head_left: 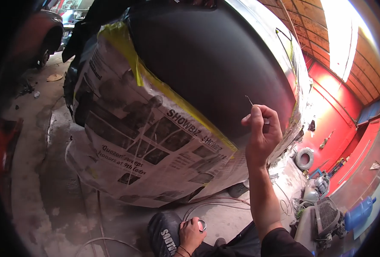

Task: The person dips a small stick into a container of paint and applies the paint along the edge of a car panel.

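My right hand (263,128) is raised in front of a dark matte car body panel (198,55), its thumb and fingers pinching a thin wire-like tool (249,100). The tool's fine bent tip stands close to the panel; whether it touches cannot be told. Low down, my left hand (191,234) rests by my dark-clothed knee (162,233), fingers wrapped around a small round container (202,225) with a shiny rim. Newspaper (155,137) covers the car below the panel, held along its edge by yellow masking tape (173,94).
Hoses (220,201) lie across the concrete floor (61,205). On the right are a tire (304,159), a blue water jug (359,214) and a grille-like part (327,216) before a red wall (327,115). Another vehicle (35,34) stands at the upper left.
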Action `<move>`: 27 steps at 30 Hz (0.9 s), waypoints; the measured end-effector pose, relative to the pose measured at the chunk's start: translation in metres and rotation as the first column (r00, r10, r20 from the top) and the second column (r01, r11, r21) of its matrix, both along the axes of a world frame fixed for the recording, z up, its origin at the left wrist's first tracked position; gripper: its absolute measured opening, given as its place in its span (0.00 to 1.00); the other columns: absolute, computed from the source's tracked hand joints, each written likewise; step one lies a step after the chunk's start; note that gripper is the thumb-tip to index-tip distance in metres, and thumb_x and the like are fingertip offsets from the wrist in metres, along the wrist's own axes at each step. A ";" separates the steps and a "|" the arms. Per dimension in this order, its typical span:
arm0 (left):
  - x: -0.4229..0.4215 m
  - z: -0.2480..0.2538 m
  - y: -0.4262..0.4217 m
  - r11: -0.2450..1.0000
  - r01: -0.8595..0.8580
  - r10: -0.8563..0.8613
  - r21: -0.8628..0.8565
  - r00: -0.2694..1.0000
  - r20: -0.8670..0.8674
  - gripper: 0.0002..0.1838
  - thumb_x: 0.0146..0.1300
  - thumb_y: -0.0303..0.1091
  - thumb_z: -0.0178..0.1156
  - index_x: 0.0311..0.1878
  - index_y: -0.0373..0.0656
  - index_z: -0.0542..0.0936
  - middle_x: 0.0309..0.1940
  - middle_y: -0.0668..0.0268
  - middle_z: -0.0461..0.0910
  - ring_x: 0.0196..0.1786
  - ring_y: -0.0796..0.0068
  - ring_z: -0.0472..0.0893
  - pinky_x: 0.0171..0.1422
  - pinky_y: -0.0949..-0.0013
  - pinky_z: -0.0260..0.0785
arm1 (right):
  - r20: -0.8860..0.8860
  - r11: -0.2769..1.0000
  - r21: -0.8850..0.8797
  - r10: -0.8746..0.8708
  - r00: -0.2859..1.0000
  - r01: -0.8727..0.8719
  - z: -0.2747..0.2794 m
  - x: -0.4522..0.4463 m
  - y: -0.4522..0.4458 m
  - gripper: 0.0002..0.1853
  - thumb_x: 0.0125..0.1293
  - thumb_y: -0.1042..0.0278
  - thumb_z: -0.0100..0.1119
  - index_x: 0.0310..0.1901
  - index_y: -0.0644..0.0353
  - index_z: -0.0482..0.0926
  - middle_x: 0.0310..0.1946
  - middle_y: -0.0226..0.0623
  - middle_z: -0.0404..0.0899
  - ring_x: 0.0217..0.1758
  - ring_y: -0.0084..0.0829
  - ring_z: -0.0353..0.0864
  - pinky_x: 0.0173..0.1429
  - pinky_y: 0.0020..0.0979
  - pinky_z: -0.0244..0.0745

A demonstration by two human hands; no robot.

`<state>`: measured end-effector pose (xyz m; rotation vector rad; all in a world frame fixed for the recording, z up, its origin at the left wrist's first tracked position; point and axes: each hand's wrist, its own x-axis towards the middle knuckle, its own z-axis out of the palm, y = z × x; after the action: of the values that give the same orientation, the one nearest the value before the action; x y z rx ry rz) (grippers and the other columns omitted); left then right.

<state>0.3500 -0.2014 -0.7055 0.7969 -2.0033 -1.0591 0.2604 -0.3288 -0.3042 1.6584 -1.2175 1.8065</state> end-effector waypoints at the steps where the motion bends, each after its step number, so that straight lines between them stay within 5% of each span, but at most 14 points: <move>1: 0.002 0.000 -0.002 1.000 -0.015 0.015 -0.007 1.000 0.001 0.36 0.55 0.43 0.84 0.65 0.47 0.80 0.56 0.54 0.91 0.60 0.44 0.90 0.75 0.44 0.74 | 0.007 1.000 0.000 -0.001 1.000 0.001 0.003 0.003 -0.001 0.07 0.87 0.68 0.72 0.53 0.64 0.89 0.38 0.26 0.89 0.37 0.16 0.89 0.45 0.22 0.84; 12: 0.023 0.002 -0.011 0.998 -0.062 0.063 -0.031 0.997 0.047 0.37 0.57 0.43 0.86 0.67 0.46 0.80 0.58 0.54 0.90 0.61 0.43 0.89 0.74 0.43 0.75 | 0.016 0.995 -0.081 -0.059 0.998 0.060 0.037 -0.011 -0.011 0.08 0.85 0.66 0.74 0.50 0.63 0.91 0.35 0.26 0.89 0.35 0.16 0.87 0.43 0.22 0.82; 27: 0.049 0.015 -0.020 0.992 -0.090 0.097 -0.087 0.992 0.082 0.38 0.60 0.46 0.85 0.69 0.44 0.79 0.58 0.53 0.90 0.61 0.45 0.90 0.73 0.44 0.75 | 0.223 0.993 -0.067 -0.081 0.971 0.098 0.003 -0.092 0.031 0.09 0.85 0.64 0.75 0.50 0.62 0.91 0.36 0.25 0.89 0.36 0.15 0.87 0.44 0.22 0.83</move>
<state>0.3987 -0.2216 -0.6907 0.8961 -2.0465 -0.8957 0.1687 -0.2980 -0.3012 1.3668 -1.2733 1.9947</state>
